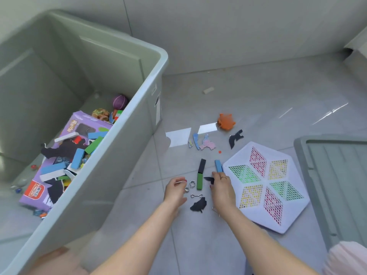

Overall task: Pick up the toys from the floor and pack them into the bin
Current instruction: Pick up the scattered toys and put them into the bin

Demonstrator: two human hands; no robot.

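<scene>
Left hand (pixel 174 190) grip pinches wire ring (pixel 190 185); right hand (pixel 222 188) grip pinches black piece (pixel 209 178).

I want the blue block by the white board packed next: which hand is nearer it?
Right. The right hand lies just below the blue block, fingertips almost touching; the left hand sits further left.
</scene>
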